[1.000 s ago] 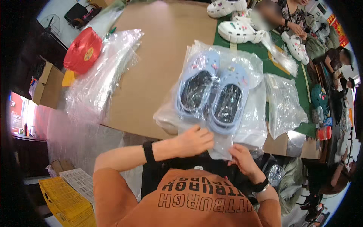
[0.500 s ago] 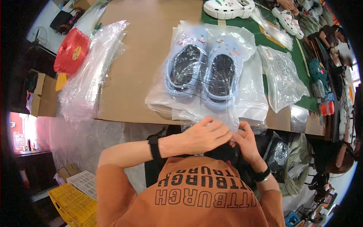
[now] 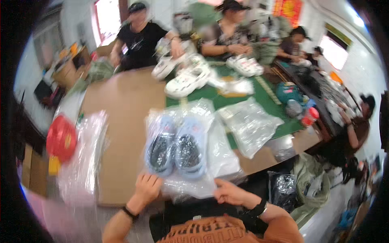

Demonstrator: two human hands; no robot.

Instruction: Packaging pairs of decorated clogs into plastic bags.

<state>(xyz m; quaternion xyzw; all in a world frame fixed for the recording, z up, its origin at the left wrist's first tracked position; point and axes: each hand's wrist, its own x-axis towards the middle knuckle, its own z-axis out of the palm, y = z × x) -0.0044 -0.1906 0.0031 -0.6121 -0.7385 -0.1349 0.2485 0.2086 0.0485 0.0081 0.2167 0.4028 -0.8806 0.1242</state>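
Two light blue clogs (image 3: 190, 164) with black insoles lie side by side in a clear plastic bag (image 3: 198, 187), toes pointing away from me. My left hand (image 3: 148, 187) is closed on the bag's near left corner, by the table's front edge. At the near right corner, my right hand (image 3: 231, 193) pinches the plastic between thumb and fingers. The bag's mouth stretches between my two hands. Beneath and to the right of it lie more white plastic bags (image 3: 223, 150). Blur hides the finer detail of the fingers.
Another clear bag (image 3: 253, 125) lies on the green mat (image 3: 279, 115). White clogs (image 3: 188, 83) stand at the far side, handled by a co-worker (image 3: 142, 40). More people sit behind. A stack of clear bags (image 3: 83, 158) and a red roll (image 3: 60, 137) lie at the left.
My view has tilted up, bringing co-workers into sight. My hands, close together before at the bag's near right end, are now spread to its two near corners.
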